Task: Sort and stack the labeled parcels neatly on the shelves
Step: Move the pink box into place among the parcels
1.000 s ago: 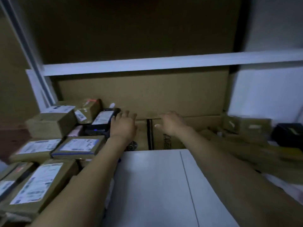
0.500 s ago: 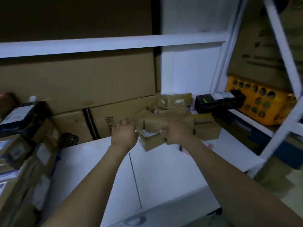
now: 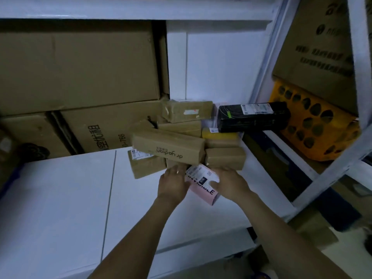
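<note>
A pink parcel (image 3: 203, 188) with a white label and black lettering lies on the white shelf (image 3: 70, 198) in front of a loose heap of brown parcels. My left hand (image 3: 173, 183) holds its left side and my right hand (image 3: 229, 184) grips its right side, thumb on top. Just behind it a long brown box (image 3: 169, 149) printed "dr.yadion" lies across a smaller labelled brown parcel (image 3: 147, 165). Another brown box (image 3: 225, 161) sits right of it. Further back are stacked brown parcels (image 3: 187, 111), a yellow one (image 3: 221, 135) and a black labelled box (image 3: 253, 116).
Large cardboard cartons (image 3: 80, 67) fill the back left of the shelf. A white upright post (image 3: 261, 61) and a diagonal brace (image 3: 332, 170) frame the right side. Beyond them sit a yellow perforated crate (image 3: 314, 125) and another carton (image 3: 318, 47).
The view has swung right from the left-hand parcel stack to the heap at the shelf's right end. Both hands came off the brown boxes and now hold the pink parcel.
</note>
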